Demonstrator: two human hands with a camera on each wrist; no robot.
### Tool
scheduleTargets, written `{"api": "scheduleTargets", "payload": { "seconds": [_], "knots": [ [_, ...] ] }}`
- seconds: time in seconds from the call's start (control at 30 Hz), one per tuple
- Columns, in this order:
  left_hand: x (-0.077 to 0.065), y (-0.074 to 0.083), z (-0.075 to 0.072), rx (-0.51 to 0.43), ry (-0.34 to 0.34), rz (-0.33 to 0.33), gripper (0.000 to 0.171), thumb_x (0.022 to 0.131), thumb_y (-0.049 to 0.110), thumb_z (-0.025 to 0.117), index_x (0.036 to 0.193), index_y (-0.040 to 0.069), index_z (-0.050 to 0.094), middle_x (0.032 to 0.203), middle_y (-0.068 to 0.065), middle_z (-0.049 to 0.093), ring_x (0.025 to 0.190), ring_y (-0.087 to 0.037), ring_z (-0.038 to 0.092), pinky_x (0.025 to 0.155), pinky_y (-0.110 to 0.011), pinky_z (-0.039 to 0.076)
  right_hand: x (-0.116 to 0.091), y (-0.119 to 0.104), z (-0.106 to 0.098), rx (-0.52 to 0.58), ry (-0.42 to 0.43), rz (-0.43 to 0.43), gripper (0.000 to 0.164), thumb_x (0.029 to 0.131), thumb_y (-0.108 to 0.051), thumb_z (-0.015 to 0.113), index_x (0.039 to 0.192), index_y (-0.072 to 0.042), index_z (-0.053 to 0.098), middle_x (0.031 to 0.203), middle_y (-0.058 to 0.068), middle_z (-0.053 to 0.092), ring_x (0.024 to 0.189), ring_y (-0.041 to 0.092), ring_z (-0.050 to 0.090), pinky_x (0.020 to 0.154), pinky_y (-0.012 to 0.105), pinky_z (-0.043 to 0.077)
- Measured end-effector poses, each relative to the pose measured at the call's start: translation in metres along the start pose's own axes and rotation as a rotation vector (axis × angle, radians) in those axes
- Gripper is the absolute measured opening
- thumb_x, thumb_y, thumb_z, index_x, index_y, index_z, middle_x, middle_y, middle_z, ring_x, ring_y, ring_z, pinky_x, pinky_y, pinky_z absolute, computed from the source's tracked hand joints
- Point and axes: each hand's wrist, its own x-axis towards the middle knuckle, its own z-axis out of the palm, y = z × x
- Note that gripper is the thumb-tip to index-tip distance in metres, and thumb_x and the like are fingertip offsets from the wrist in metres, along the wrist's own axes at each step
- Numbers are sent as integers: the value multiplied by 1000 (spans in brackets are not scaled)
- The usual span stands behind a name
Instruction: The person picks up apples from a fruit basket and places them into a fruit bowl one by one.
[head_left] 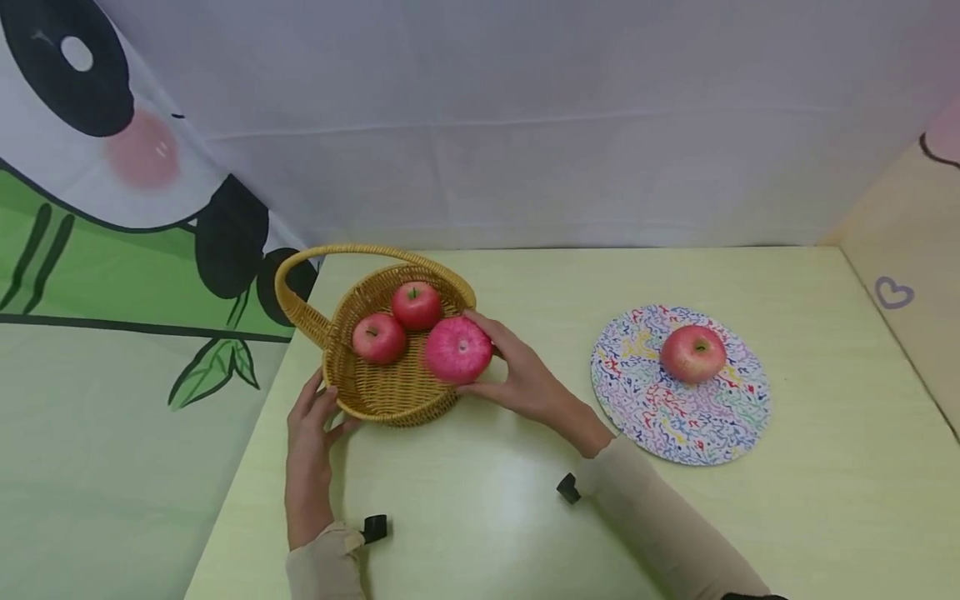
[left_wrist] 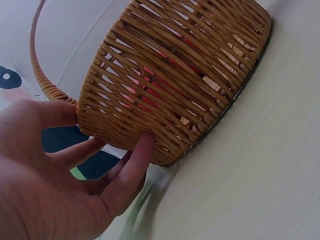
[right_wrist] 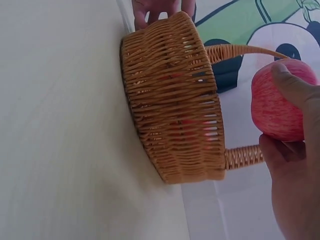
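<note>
A pinkish-red apple (head_left: 457, 350) is between my right hand's (head_left: 525, 383) thumb and fingers, over the right rim of a woven wicker basket (head_left: 390, 396). Its blossom end faces the head camera. In the right wrist view, the held apple (right_wrist: 280, 102) is clear of the basket's side. Two red apples (head_left: 378, 338) (head_left: 417, 305) lie inside the basket. At the basket's near left, my left hand (head_left: 311, 454) rests spread fingers against the outer wall. In the left wrist view, the thumb (left_wrist: 142, 150) touches the weave. Another apple (head_left: 693, 354) sits on a round patterned mat (head_left: 675, 425).
The basket's tall arched handle (head_left: 367, 249) rises over its far left side. All stands on a pale table (head_left: 480, 517) with a white cloth (head_left: 525, 167) behind it. A cartoon-printed cloth (head_left: 135, 275) hangs at the left.
</note>
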Motion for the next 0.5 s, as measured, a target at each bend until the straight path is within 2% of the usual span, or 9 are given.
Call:
{"api": "scheduleTargets", "payload": {
  "seconds": [0.2, 0.37, 0.5],
  "knots": [
    [1, -1, 1, 4, -6, 10, 52, 110, 35, 49, 161, 34, 40, 163, -2, 41, 126, -13, 54, 83, -19, 61, -21, 0, -9, -35, 90, 26, 96, 80, -8, 90, 160, -12, 37, 157, 9, 49, 144, 28, 51, 110, 44, 54],
    [1, 0, 0, -11, -2, 11, 51, 110, 33, 49, 160, 34, 41, 165, -1, 38, 129, -15, 52, 82, -19, 61, -30, 2, -13, -68, 157, 4, 98, 77, -3, 91, 159, -10, 37, 156, 11, 49, 144, 30, 50, 111, 44, 53],
    [2, 0, 0, -4, 2, 2, 51, 110, 34, 48, 160, 35, 41, 165, 0, 39, 130, -14, 51, 83, -19, 61, -37, 3, -16, -100, 235, 29, 100, 76, -1, 92, 159, -7, 37, 156, 14, 49, 144, 32, 50, 109, 46, 54]
  ]
}}
